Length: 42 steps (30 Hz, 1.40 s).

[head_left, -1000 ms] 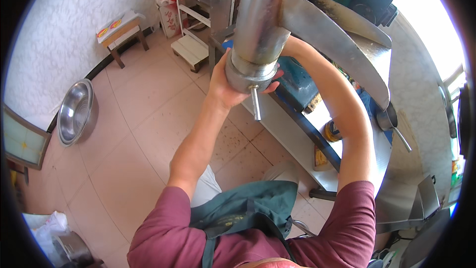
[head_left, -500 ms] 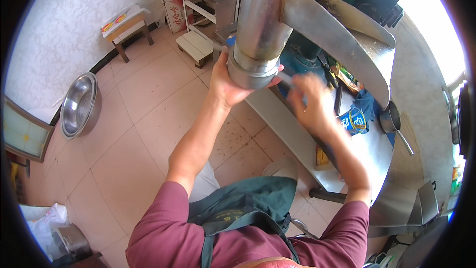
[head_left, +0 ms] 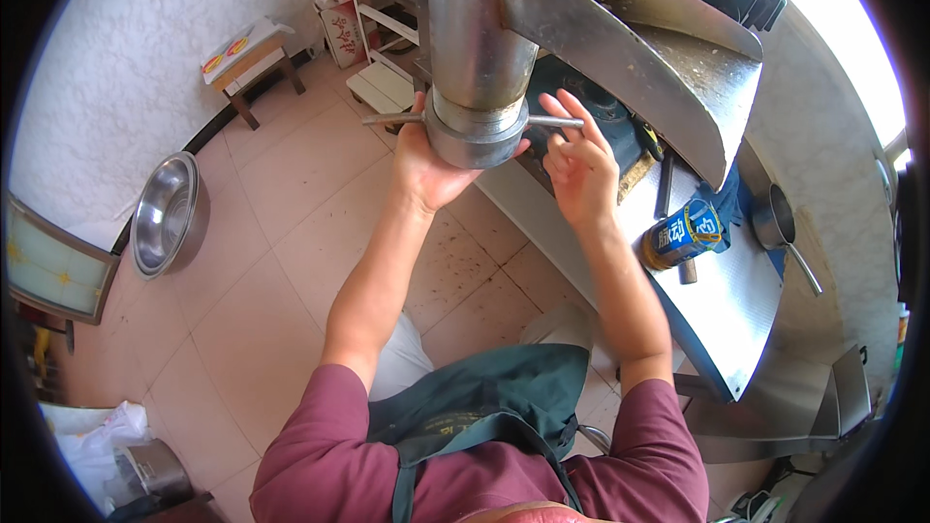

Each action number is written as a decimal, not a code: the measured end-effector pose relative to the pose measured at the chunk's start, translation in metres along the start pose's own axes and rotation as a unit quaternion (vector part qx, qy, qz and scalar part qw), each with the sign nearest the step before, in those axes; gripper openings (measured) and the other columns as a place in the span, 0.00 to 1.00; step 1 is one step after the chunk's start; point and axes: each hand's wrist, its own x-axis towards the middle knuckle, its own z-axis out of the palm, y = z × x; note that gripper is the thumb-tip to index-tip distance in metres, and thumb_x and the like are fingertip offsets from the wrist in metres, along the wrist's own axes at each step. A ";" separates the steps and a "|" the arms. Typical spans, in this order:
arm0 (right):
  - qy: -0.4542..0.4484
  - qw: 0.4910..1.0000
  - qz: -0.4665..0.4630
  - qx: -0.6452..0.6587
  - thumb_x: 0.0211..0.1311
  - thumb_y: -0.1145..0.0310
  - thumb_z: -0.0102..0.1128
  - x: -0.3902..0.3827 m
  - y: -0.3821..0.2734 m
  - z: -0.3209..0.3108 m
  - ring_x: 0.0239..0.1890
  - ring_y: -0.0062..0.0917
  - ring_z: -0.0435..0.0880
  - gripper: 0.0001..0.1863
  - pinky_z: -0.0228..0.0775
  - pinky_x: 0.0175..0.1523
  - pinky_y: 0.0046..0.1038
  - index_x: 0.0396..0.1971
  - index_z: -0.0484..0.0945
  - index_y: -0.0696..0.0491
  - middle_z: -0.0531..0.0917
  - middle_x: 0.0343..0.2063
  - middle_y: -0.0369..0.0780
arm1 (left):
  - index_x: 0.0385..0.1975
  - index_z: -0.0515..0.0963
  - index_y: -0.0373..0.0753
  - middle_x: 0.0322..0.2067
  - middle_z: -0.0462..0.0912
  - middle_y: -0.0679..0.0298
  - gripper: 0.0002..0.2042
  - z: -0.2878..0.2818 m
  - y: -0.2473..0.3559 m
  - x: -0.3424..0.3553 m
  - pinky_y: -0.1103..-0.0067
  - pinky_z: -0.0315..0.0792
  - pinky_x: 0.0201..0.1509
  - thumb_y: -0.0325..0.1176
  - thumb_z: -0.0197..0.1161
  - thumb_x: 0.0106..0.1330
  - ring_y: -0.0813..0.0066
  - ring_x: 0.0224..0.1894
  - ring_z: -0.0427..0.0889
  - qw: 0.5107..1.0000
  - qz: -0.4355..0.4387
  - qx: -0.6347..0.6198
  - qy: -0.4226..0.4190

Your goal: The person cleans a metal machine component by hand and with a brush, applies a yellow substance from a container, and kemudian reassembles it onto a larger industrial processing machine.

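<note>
My left hand (head_left: pixel 426 169) cups the steel collar (head_left: pixel 473 140) from below and left, fingers wrapped behind it, at the foot of an upright metal cylinder (head_left: pixel 480 19). Two rods stick out sideways from the collar, one left (head_left: pixel 392 119), one right (head_left: pixel 554 121). My right hand (head_left: pixel 576 150) is raised beside the right rod, index and middle fingers apart and extended, the others bent; whether they touch the rod is hard to tell. A curved steel chute (head_left: pixel 630 48) projects rightward from the cylinder.
A steel bench (head_left: pixel 731 320) at right carries a blue-labelled jar (head_left: pixel 678 237) and tools. A saucepan (head_left: pixel 773 218) is beyond. On the left are a steel basin (head_left: pixel 170 213) and small wooden stool (head_left: pixel 252 68). A white step (head_left: pixel 378 92) stands behind my left hand.
The collar has turned: a rod that pointed toward me now points sideways. My right hand came from behind the cylinder down to the right rod; the jar is now in full view.
</note>
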 end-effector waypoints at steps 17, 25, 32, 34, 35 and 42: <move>0.065 0.998 -0.002 0.011 0.56 0.81 0.49 -0.009 0.063 -0.005 0.18 0.13 0.63 0.33 0.50 0.20 0.17 0.67 0.67 0.60 0.82 0.49 0.45 | 0.67 0.59 0.33 0.68 0.61 0.40 0.31 -0.072 0.104 -0.117 0.49 0.59 0.74 0.55 0.43 0.79 0.45 0.71 0.64 0.887 0.200 0.197 0.365; -0.015 0.975 -0.115 0.187 0.51 0.82 0.47 -0.013 0.051 -0.006 0.16 0.10 0.61 0.35 0.54 0.19 0.14 0.65 0.67 0.59 0.73 0.64 0.51 | 0.69 0.60 0.30 0.64 0.69 0.47 0.28 -0.068 0.126 -0.174 0.58 0.65 0.71 0.47 0.46 0.80 0.55 0.66 0.71 0.857 0.228 0.177 0.427; -0.346 0.931 0.066 0.095 0.61 0.83 0.50 -0.042 0.138 0.055 0.37 0.14 0.78 0.42 0.65 0.31 0.14 0.77 0.50 0.57 0.65 0.73 0.45 | 0.68 0.61 0.30 0.64 0.70 0.50 0.27 -0.065 0.129 -0.182 0.62 0.68 0.69 0.44 0.48 0.79 0.59 0.65 0.71 0.839 0.199 0.263 0.432; -0.361 0.921 0.058 0.133 0.61 0.82 0.51 -0.001 0.177 0.072 0.30 0.14 0.73 0.44 0.65 0.31 0.14 0.77 0.47 0.54 0.64 0.73 0.43 | 0.67 0.62 0.30 0.63 0.70 0.51 0.26 -0.069 0.140 -0.194 0.63 0.69 0.68 0.43 0.49 0.78 0.59 0.65 0.72 0.849 0.170 0.280 0.414; -0.359 0.918 0.052 0.160 0.62 0.81 0.52 0.024 0.192 0.072 0.32 0.16 0.75 0.41 0.66 0.32 0.16 0.76 0.51 0.53 0.67 0.70 0.42 | 0.66 0.63 0.30 0.63 0.71 0.51 0.25 -0.066 0.138 -0.187 0.64 0.69 0.67 0.42 0.51 0.78 0.59 0.64 0.73 0.844 0.186 0.265 0.428; -0.221 0.922 0.021 0.318 0.69 0.70 0.50 0.142 0.181 0.014 0.50 0.30 0.82 0.28 0.72 0.59 0.31 0.69 0.65 0.55 0.75 0.65 0.43 | 0.66 0.64 0.29 0.62 0.72 0.51 0.24 -0.057 0.125 -0.172 0.65 0.72 0.62 0.36 0.54 0.75 0.60 0.60 0.75 0.857 0.193 0.229 0.420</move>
